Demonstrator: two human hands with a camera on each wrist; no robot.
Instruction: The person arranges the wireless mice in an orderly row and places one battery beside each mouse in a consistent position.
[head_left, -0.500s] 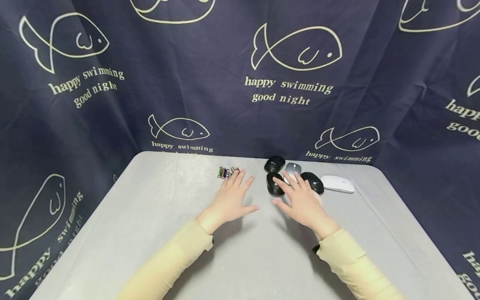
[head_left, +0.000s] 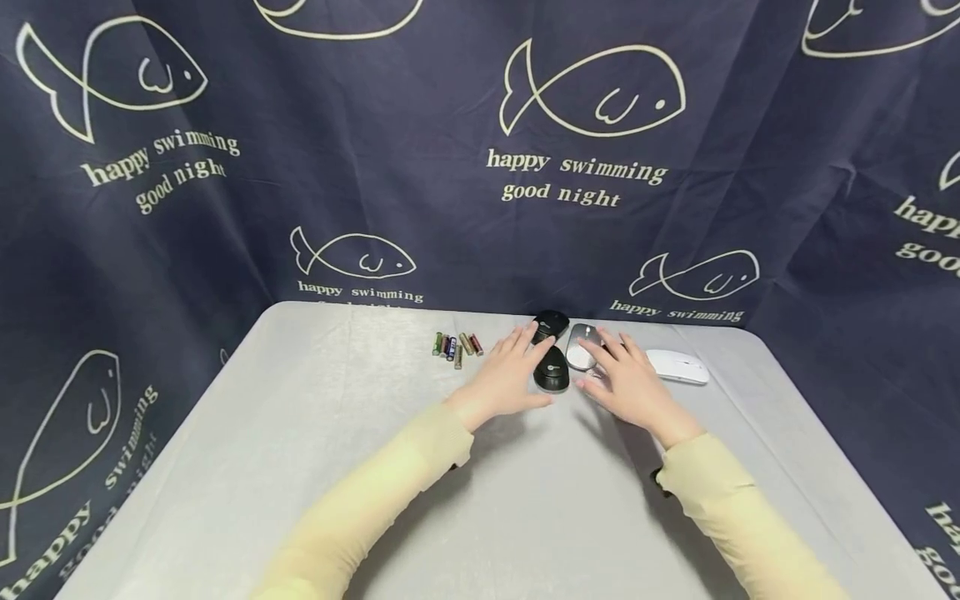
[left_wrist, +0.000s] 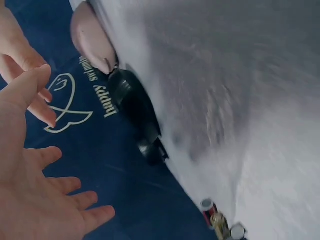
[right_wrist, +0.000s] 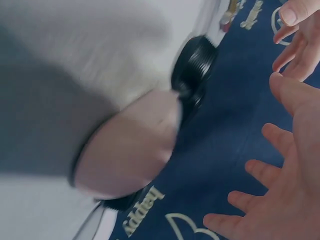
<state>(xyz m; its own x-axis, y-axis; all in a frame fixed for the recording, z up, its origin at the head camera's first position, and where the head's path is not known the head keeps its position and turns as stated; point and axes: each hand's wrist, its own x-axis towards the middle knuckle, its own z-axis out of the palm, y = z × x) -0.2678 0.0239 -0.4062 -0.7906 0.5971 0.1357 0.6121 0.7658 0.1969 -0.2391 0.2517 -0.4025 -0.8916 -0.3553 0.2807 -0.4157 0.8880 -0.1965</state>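
Note:
My left hand (head_left: 506,379), fingers spread, is over the left side of a group of computer mice and holds nothing. Close to its fingers are a black mouse (head_left: 553,322) at the back and another black mouse (head_left: 552,372) in front. My right hand (head_left: 633,387) hovers with spread fingers beside a grey mouse (head_left: 581,348). A pale pink mouse (right_wrist: 132,145) shows in the right wrist view; the right hand covers it in the head view. In both wrist views the hands appear raised above the table. A white mouse (head_left: 678,367) lies right of the right hand.
Several small batteries (head_left: 452,347) lie in a cluster left of the mice. The grey-white table (head_left: 315,433) has a dark blue curtain (head_left: 450,125) with fish drawings behind it and at its sides.
Both hands have shifted to the right. The left hand has left the batteries, which now show fully, and is by the black mice. The right hand has uncovered more of the grey mouse.

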